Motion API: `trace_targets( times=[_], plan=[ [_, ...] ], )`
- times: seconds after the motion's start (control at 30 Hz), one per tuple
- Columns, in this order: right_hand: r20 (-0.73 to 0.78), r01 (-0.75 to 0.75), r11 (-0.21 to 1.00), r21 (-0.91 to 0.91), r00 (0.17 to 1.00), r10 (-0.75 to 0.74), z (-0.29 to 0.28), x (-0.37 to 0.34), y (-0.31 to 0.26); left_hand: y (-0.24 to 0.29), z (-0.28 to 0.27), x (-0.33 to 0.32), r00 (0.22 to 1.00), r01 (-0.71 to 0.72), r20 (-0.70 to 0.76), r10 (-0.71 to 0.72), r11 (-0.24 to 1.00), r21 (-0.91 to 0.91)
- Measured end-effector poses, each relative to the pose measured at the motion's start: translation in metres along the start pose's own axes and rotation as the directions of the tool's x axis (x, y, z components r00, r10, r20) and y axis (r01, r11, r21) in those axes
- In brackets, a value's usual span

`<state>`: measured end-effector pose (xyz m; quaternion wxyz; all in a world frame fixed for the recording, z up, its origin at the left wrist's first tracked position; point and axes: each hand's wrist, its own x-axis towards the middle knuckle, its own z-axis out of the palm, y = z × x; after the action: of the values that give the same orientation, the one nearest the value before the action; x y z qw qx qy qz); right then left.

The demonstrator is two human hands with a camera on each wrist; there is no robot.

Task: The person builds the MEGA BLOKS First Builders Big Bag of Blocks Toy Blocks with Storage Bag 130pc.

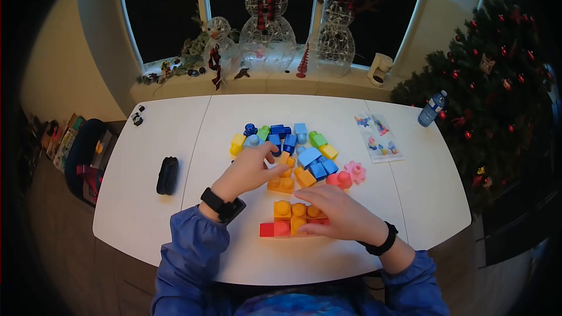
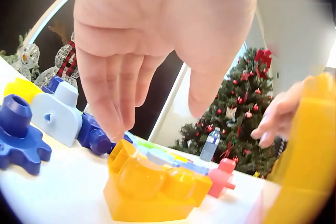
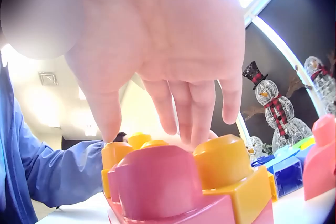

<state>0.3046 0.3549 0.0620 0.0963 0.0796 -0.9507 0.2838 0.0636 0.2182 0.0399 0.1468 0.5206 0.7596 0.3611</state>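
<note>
My left hand (image 1: 249,171) reaches over the loose blocks, thumb and fingers apart. In the left wrist view its fingertips (image 2: 118,131) hang just above an orange block (image 2: 149,198); whether they touch it I cannot tell. Near the table's front edge, orange blocks (image 1: 282,209) stand on a red base (image 1: 267,230). Over the right side of this build lies my right hand (image 1: 345,213), hiding part of it. In the right wrist view the hand (image 3: 157,35) has its fingers extended downward, around the tops of the orange blocks (image 3: 223,161) and a pinkish-red one (image 3: 157,182).
Blue, green, yellow and orange blocks lie beyond the build, with a pink gear-shaped piece (image 1: 355,172) to their right. A printed sheet (image 1: 379,138) and a water bottle (image 1: 432,109) are at the back right. A black case (image 1: 167,175) lies at left on the white table (image 1: 134,210).
</note>
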Motion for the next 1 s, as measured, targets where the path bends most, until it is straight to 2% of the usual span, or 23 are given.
trace_targets(
  times=[0.13, 0.23, 0.43, 0.53, 0.63, 0.73, 0.83, 0.93, 1.0],
  plan=[
    [-0.011, -0.008, 1.0, 0.007, 1.0, 0.008, -0.005, 0.001, 0.0, -0.019, 0.022, 0.024, 0.997, -0.075, -0.012, 0.081, 0.963, 0.26],
    [-0.072, 0.018, 1.0, -0.014, 0.997, -0.019, -0.006, -0.003, -0.001, -0.026, 0.03, 0.03, 1.0, -0.023, 0.001, 0.024, 0.954, 0.3],
    [-0.125, -0.017, 0.991, -0.131, 0.992, 0.0, -0.007, -0.004, 0.005, -0.037, 0.031, 0.031, 0.999, -0.044, 0.042, 0.034, 0.957, 0.288],
    [-0.14, -0.062, 0.986, -0.157, 0.989, 0.04, -0.013, -0.003, 0.006, -0.033, 0.021, 0.029, 0.996, 0.067, 0.052, -0.078, 0.978, 0.197],
    [-0.16, -0.082, 0.985, -0.149, 0.985, 0.058, -0.016, -0.005, 0.014, -0.032, 0.016, 0.024, 1.0, 0.025, 0.012, -0.027, 0.989, 0.148],
    [-0.194, -0.107, 0.983, -0.146, 0.978, 0.078, -0.017, -0.005, 0.017, -0.024, 0.007, 0.009, 0.999, 0.006, -0.042, -0.007, 1.0, -0.018],
    [-0.242, -0.095, 0.991, -0.093, 0.968, 0.07, -0.017, -0.001, 0.018, 0.006, -0.007, -0.013, 0.998, -0.023, -0.069, 0.013, 0.99, -0.141],
    [-0.321, -0.119, 0.993, 0.002, 0.94, 0.113, -0.015, 0.009, 0.007, 0.031, -0.014, -0.029, 0.989, -0.129, -0.101, 0.107, 0.96, -0.247],
    [-0.376, -0.085, 0.996, 0.007, 0.923, 0.082, -0.012, 0.016, 0.002, 0.044, -0.013, -0.037, 0.987, -0.158, -0.084, 0.14, 0.952, -0.264]
  ],
)
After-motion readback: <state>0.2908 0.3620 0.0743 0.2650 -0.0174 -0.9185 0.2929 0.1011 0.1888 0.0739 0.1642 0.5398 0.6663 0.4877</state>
